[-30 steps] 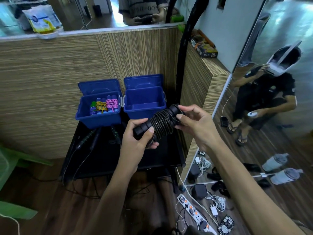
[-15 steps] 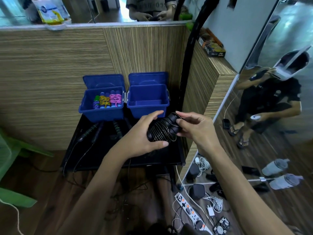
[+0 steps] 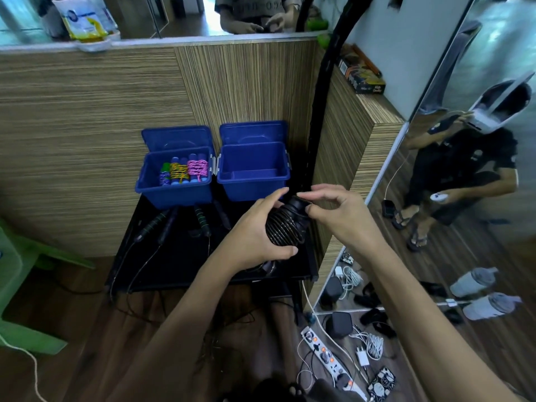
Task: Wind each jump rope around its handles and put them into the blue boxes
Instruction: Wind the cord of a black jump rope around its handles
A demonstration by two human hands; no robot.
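A black jump rope (image 3: 285, 226), wound in coils around its handles, sits in my left hand (image 3: 255, 230), which grips it from below and the left. My right hand (image 3: 339, 213) pinches the rope's end at the top of the handles. Two open blue boxes stand at the back of the black table (image 3: 185, 256): the left box (image 3: 177, 187) holds several wound coloured ropes (image 3: 185, 171), the right box (image 3: 253, 181) shows only its bare floor. Unwound ropes with dark handles (image 3: 162, 224) and green-ringed handles (image 3: 201, 217) lie on the table, cords trailing off the front edge.
A wood-grain partition (image 3: 116, 111) rises behind the boxes. A black pole (image 3: 319, 126) stands right of the table beside a mirror (image 3: 464, 184). A power strip (image 3: 324, 352), chargers and cables lie on the floor at lower right. A green plastic chair (image 3: 17, 285) is at the left.
The wound bundle has turned from lying crosswise to pointing end-on. My left hand shifted to cup it from below, and my right hand moved to pinch the rope at the top.
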